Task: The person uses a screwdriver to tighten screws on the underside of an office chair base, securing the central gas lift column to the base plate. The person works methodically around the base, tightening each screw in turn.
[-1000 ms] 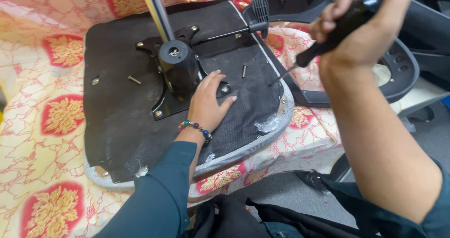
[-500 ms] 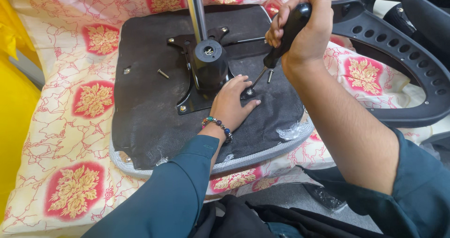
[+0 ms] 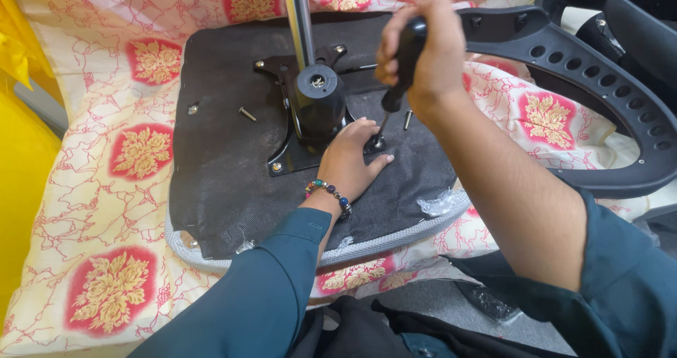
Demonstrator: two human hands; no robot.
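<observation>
Sleeves (image 3: 268, 294) of dark teal fill the near edge, one arm coming up from the lower left, the other from the lower right, bare below the elbow. Beyond them a cream cloth (image 3: 92, 210) with red and gold flower blocks covers the surface, and a yellow sheet (image 3: 21, 153) hangs along the left edge.

On the cloth lies an upturned seat (image 3: 218, 167), black fabric with a grey rim showing at its near side. The left hand (image 3: 349, 160), a bead bracelet (image 3: 328, 192) at its wrist, lies flat on the fabric with fingers spread, touching the near right corner of the black plate (image 3: 289, 153) fixed at the seat's middle. From the plate rises a black cylinder (image 3: 319, 104) and a shiny rod (image 3: 297, 19) that runs out of view at the top.

The right hand (image 3: 423, 55) is closed around the black handle of a screwdriver (image 3: 398, 69), held above the seat; its tip comes down at the plate's corner, just beside the left fingertips. A loose screw (image 3: 247, 114) lies on the fabric left of the plate, another (image 3: 407, 119) to the right.

Farther right, a black plastic frame (image 3: 585, 83) with holes curves across the cloth, crowding that side; the seat's left half has more open room.
</observation>
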